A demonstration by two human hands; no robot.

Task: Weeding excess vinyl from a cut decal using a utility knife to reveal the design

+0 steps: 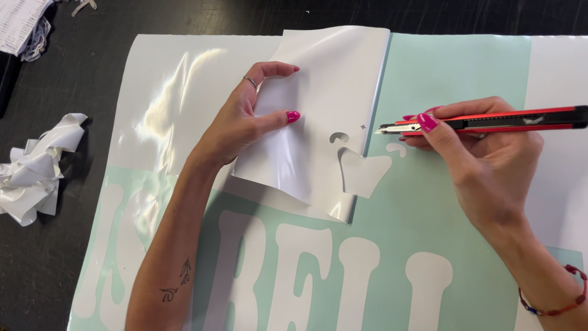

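Observation:
My left hand pinches a glossy white vinyl flap, folded back off a pale mint backing sheet. The flap still joins the sheet along its right fold and bottom edge, near a cut-out white letter shape. My right hand grips a red and black snap-blade utility knife. Its blade tip points left, just right of the fold and close above the mint sheet. Large white letters lie on the mint sheet below.
The vinyl sheet covers a dark worktable. A crumpled wad of white vinyl scrap lies at the left. White paper and scraps sit at the top left corner. Unpeeled white vinyl lies left of the flap.

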